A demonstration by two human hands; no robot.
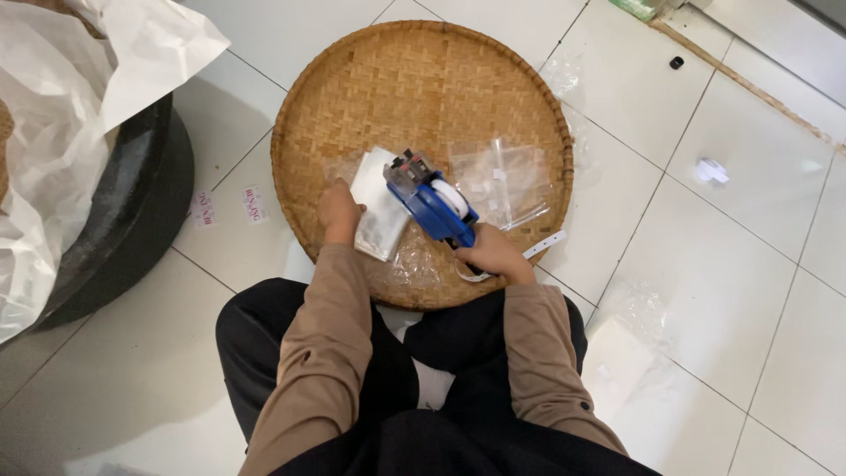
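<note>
A round woven bamboo tray [414,70] lies on the white tile floor in front of my knees. My right hand [495,254] grips the handle of a blue label gun [432,199], whose head rests on a stack of small clear plastic bags [381,211] in the tray. A white label strip [544,245] trails from the gun to the right. My left hand [338,210] presses down on the left edge of that stack. More loose clear plastic bags [504,179] lie in the tray to the right of the gun.
A large black round tub [132,211] lined with white paper [53,106] stands at the left. Two small stickers [229,207] lie on the floor beside the tray. Clear plastic bags [634,308] lie on the tiles at my right knee. A small white object [712,170] sits farther right.
</note>
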